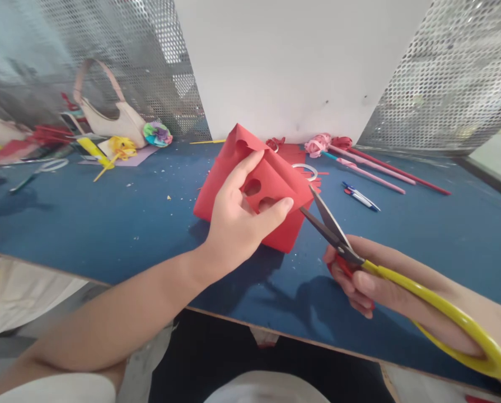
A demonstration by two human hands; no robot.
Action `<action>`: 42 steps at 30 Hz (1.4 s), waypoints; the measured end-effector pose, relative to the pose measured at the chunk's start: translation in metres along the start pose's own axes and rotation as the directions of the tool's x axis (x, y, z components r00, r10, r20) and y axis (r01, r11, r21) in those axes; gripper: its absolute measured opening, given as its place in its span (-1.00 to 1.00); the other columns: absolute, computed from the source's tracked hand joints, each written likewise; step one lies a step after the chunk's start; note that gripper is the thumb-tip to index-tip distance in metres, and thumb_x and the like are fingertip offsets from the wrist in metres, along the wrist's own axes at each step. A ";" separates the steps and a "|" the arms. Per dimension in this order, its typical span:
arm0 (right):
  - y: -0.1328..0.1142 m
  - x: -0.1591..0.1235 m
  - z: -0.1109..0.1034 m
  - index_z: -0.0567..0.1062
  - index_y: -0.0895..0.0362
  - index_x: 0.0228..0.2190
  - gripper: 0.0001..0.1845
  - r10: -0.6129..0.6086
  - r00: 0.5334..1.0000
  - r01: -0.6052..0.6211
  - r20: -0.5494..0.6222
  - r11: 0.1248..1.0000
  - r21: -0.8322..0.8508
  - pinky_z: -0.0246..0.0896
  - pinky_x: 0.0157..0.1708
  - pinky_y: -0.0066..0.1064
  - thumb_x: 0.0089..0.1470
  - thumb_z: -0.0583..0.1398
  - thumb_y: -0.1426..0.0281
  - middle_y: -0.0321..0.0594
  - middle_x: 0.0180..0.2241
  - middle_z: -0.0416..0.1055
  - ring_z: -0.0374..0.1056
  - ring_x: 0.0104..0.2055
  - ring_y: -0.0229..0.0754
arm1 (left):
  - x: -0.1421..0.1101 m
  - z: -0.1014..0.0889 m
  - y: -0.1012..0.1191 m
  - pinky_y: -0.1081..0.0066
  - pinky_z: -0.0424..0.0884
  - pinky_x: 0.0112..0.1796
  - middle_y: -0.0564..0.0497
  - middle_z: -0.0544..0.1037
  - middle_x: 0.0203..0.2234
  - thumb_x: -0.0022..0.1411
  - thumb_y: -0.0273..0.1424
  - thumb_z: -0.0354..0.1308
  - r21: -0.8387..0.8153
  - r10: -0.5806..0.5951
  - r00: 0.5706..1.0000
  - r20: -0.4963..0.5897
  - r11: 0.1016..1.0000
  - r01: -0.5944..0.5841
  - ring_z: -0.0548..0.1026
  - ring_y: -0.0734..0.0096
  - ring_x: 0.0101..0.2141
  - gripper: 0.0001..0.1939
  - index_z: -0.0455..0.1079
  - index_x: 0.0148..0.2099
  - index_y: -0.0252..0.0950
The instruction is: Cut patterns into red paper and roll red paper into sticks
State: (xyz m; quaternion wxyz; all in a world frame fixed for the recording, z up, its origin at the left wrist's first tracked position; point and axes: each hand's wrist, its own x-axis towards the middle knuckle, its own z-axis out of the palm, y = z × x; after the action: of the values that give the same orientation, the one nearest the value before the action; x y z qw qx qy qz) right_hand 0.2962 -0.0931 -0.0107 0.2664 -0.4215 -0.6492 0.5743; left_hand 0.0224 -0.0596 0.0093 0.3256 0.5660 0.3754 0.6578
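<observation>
A folded sheet of red paper (pixel 275 173) with several cut-out holes is held up above the blue tabletop. My left hand (pixel 237 218) grips it, with the thumb in front and the forefinger along its upper part. In my right hand (pixel 371 280) is a pair of scissors (pixel 338 238) with yellow handles. Their blades are spread apart, and the tips reach the right corner of the red paper. Something red also shows between the fingers of my right hand; I cannot make out what it is.
Behind the paper lie a roll of white tape (pixel 305 168), red paper strips and pink paper flowers (pixel 317 144) on long sticks. Pens (pixel 360 197) rest to the right. At the left are a cream handbag (pixel 111 120), a yellow flower (pixel 123 148) and another pair of scissors (pixel 40 170).
</observation>
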 end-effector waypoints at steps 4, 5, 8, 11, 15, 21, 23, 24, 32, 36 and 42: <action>-0.010 0.001 0.010 0.57 -0.10 0.03 -0.50 0.007 0.997 -0.007 0.082 1.000 -0.005 0.44 -0.35 -0.21 0.17 0.35 -0.08 -0.18 -0.26 0.47 0.36 -0.34 -0.05 | -0.005 0.002 0.007 0.06 0.62 0.08 -0.06 0.59 0.08 0.17 -0.38 0.48 0.030 -0.063 0.998 -0.012 0.998 0.063 0.52 -0.11 0.21 -0.33 0.40 0.29 -0.11; -0.011 0.001 0.013 0.57 -0.11 0.00 -0.52 0.004 0.996 -0.004 0.094 1.000 0.004 0.42 -0.37 -0.21 0.17 0.35 -0.09 -0.17 -0.25 0.47 0.35 -0.33 -0.04 | -0.006 0.002 0.008 0.06 0.62 0.08 -0.05 0.59 0.07 0.16 -0.38 0.48 0.045 -0.069 0.997 -0.018 0.997 0.069 0.52 -0.12 0.22 -0.34 0.41 0.28 -0.11; -0.010 0.001 0.018 0.57 -0.13 -0.07 -0.59 0.004 0.994 -0.006 0.113 1.000 0.018 0.41 -0.34 -0.19 0.21 0.29 -0.10 -0.18 -0.26 0.45 0.33 -0.31 -0.02 | -0.009 0.004 0.013 0.10 0.65 0.04 -0.04 0.60 0.05 0.15 -0.40 0.49 0.062 -0.067 0.998 -0.016 0.996 0.068 0.53 -0.12 0.21 -0.37 0.44 0.25 -0.11; -0.008 0.000 0.020 0.56 -0.15 -0.14 -0.65 0.006 0.992 -0.006 0.124 1.000 -0.003 0.41 -0.29 -0.16 0.28 0.22 -0.10 -0.21 -0.31 0.42 0.31 -0.32 -0.03 | -0.012 0.006 0.015 0.18 0.69 -0.09 -0.04 0.62 0.03 0.17 -0.44 0.47 0.044 -0.070 0.997 0.028 0.997 0.068 0.60 -0.07 0.12 -0.34 0.39 0.28 -0.10; -0.010 -0.002 0.021 0.58 -0.11 -0.13 -0.63 -0.001 0.993 0.005 0.116 0.999 -0.032 0.45 -0.28 -0.18 0.29 0.22 -0.09 -0.18 -0.31 0.45 0.33 -0.32 -0.04 | -0.014 0.007 0.014 0.23 0.70 -0.15 -0.05 0.62 0.02 0.18 -0.45 0.46 0.039 -0.069 0.996 0.050 0.997 0.067 0.62 -0.06 0.09 -0.32 0.36 0.30 -0.12; -0.008 -0.005 0.024 0.53 -0.01 0.14 -0.39 0.048 0.998 -0.051 -0.045 0.998 -0.047 0.55 -0.26 -0.23 0.23 0.29 -0.11 -0.08 -0.16 0.57 0.44 -0.25 -0.02 | -0.015 0.009 0.016 0.16 0.71 -0.11 -0.08 0.64 -0.03 0.18 -0.40 0.47 0.009 -0.088 0.995 0.055 0.996 0.087 0.64 -0.07 0.07 -0.31 0.34 0.31 -0.20; -0.006 -0.007 0.025 0.50 -0.02 0.18 -0.39 0.048 0.998 -0.050 -0.036 0.998 -0.046 0.55 -0.22 -0.30 0.26 0.29 -0.08 -0.11 -0.10 0.58 0.46 -0.21 -0.04 | -0.015 0.010 0.016 0.18 0.71 -0.13 -0.06 0.66 -0.08 0.18 -0.40 0.48 -0.016 -0.109 0.993 0.056 0.994 0.110 0.67 -0.01 0.00 -0.31 0.34 0.31 -0.22; -0.006 -0.007 0.026 0.49 -0.04 0.18 -0.41 0.033 0.999 -0.034 -0.025 0.999 -0.039 0.55 -0.20 -0.33 0.26 0.29 -0.06 -0.13 -0.09 0.59 0.47 -0.19 -0.06 | -0.016 0.011 0.017 0.19 0.71 -0.13 -0.05 0.66 -0.10 0.18 -0.41 0.48 -0.027 -0.122 0.991 0.058 0.992 0.123 0.68 0.00 -0.01 -0.31 0.35 0.31 -0.22; -0.012 -0.003 0.033 0.53 -0.10 0.10 -0.58 -0.062 0.998 0.062 -0.004 0.997 0.046 0.51 -0.14 -0.39 0.34 0.24 -0.01 -0.23 -0.22 0.54 0.43 -0.17 -0.10 | -0.017 0.013 0.020 0.07 0.67 -0.01 -0.06 0.66 -0.09 0.13 -0.42 0.51 -0.110 -0.208 0.977 0.051 0.971 0.212 0.60 -0.17 0.14 -0.29 0.38 0.30 -0.18; -0.006 -0.003 0.028 0.46 -0.10 0.19 -0.55 -0.073 0.996 0.074 0.049 0.997 -0.027 0.48 -0.25 -0.47 0.38 0.21 0.02 -0.23 -0.14 0.53 0.40 -0.25 -0.17 | -0.018 0.014 0.022 0.07 0.67 0.00 -0.05 0.66 -0.10 0.14 -0.43 0.50 -0.124 -0.221 0.974 0.050 0.966 0.225 0.59 -0.17 0.14 -0.29 0.39 0.30 -0.19; 0.003 -0.007 0.025 0.41 -0.09 0.28 -0.45 -0.055 0.998 0.055 0.000 0.998 -0.016 0.52 -0.16 -0.36 0.36 0.22 0.02 -0.14 -0.01 0.53 0.45 -0.12 -0.06 | -0.018 0.015 0.024 0.07 0.66 0.02 -0.05 0.65 -0.09 0.10 -0.44 0.52 -0.125 -0.231 0.973 0.026 0.965 0.232 0.57 -0.19 0.16 -0.29 0.42 0.28 -0.19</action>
State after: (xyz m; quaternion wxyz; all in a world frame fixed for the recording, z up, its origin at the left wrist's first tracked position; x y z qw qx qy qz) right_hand 0.2799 -0.1123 -0.0173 0.2789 -0.4057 -0.6653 0.5613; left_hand 0.0397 -0.0851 0.0217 0.4378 0.5001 0.3942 0.6347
